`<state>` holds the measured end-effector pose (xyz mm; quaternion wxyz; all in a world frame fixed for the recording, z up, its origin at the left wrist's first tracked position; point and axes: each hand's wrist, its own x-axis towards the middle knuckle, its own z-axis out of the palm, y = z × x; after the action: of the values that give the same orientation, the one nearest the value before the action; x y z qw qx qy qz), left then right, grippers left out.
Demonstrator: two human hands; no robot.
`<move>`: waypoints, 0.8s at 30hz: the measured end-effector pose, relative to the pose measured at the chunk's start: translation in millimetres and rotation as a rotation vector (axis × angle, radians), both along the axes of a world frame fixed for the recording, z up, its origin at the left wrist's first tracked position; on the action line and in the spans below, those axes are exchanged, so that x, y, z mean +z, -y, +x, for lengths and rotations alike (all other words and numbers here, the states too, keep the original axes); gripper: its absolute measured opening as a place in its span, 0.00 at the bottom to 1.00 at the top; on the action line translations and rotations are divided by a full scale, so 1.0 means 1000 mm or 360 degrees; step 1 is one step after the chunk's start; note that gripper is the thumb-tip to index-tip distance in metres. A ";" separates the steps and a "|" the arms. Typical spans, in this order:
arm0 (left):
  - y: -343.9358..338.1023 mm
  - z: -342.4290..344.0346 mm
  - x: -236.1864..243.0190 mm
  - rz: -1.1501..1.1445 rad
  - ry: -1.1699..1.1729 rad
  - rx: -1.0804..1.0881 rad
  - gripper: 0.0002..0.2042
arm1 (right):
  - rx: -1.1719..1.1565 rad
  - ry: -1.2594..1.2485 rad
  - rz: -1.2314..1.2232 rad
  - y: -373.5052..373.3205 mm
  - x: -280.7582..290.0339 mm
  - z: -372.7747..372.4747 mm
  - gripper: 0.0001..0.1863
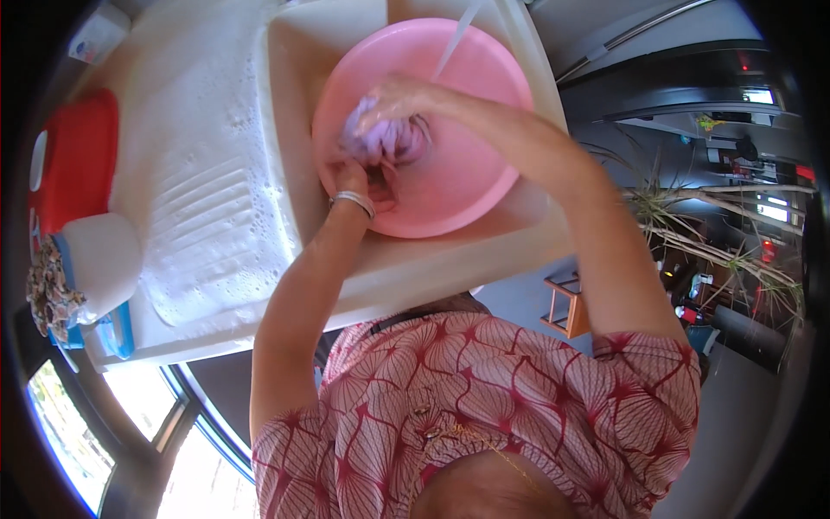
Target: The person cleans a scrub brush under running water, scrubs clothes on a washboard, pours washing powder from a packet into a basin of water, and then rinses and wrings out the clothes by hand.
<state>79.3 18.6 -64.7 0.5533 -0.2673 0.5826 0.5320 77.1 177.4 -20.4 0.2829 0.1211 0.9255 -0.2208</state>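
Note:
A pink plastic basin (471,173) stands in a cream sink (290,78), with a clear stream (454,43) coming down into it from above. My right hand (393,99) grips the top of a wet, bunched lavender cloth (389,138) over the basin's left half. Just below it, at the basin's left side, my left hand (346,173), with a pale bracelet on the wrist, is against the lower part of that bundle; its fingers are blurred and partly hidden.
Left of the basin is a wet, ridged drainboard (194,225). A red plastic object (78,164) and a white container (99,259) with a speckled cloth (52,285) sit at its far edge. A plant (692,233) and a wooden stool (566,307) stand to the right, windows at lower left.

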 end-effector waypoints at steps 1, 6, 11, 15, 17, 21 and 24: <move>0.018 -0.013 -0.042 0.0055 0.0269 -0.0038 0.29 | -0.0058 -0.0176 -0.0051 0.011 0.024 -0.006 0.25; -0.012 -0.011 -0.073 0.0141 -0.0006 -0.0172 0.19 | -0.0699 -0.0894 -0.1009 -0.014 0.060 0.036 0.28; -0.010 0.010 -0.075 0.0418 -0.0793 -0.0864 0.11 | -0.0699 -0.0518 -0.0518 -0.023 0.039 0.035 0.26; 0.005 0.002 -0.010 0.0513 0.0231 0.0019 0.16 | -0.0019 -0.0359 0.0229 0.000 -0.026 0.031 0.23; -0.007 0.004 -0.007 0.0700 0.0185 0.0098 0.18 | -0.0201 -0.0455 0.0425 -0.004 -0.082 0.043 0.24; 0.009 -0.011 -0.019 0.0645 -0.0147 0.0354 0.23 | -0.0119 -0.0354 0.0218 0.056 -0.085 0.028 0.26; -0.025 -0.006 -0.019 0.0596 -0.0207 0.0426 0.26 | -0.0589 -0.1018 0.0511 0.010 -0.112 0.036 0.26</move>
<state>73.5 43.5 -84.1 0.4790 -0.1999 0.4675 0.7155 112.9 167.5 -132.8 -0.0864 0.2536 0.9521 -0.1471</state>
